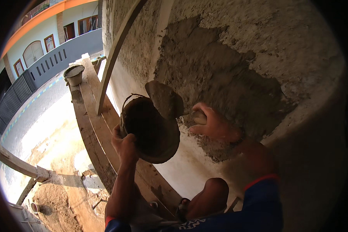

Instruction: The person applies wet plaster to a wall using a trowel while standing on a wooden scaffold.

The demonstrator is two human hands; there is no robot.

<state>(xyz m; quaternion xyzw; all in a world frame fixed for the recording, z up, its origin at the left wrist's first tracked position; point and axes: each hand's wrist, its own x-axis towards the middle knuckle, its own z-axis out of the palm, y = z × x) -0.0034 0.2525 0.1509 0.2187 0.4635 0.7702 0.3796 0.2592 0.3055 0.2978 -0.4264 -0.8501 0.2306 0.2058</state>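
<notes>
My left hand [125,146] grips the rim of a dark, mortar-crusted bucket [171,144], which is tilted with its mouth toward me. A thin wire handle arches over its far side, and the inside is too dark to make out. In my right hand [219,127] is the handle of a trowel, my fingers wrapped round it. The trowel [164,99] has a rounded blade coated in grey mortar, held over the bucket's right edge. Close beyond my right hand, a dark patch of wet mortar [208,63] covers part of the rough wall [297,50].
I am on a scaffold of wooden planks [100,135] beside the wall. A slanting timber pole [116,54] rises from it. Farther along stands another bucket [74,75] with grey contents. Below lie a sand heap [58,199] and a small pail [35,208]; another timber [17,160] crosses at left.
</notes>
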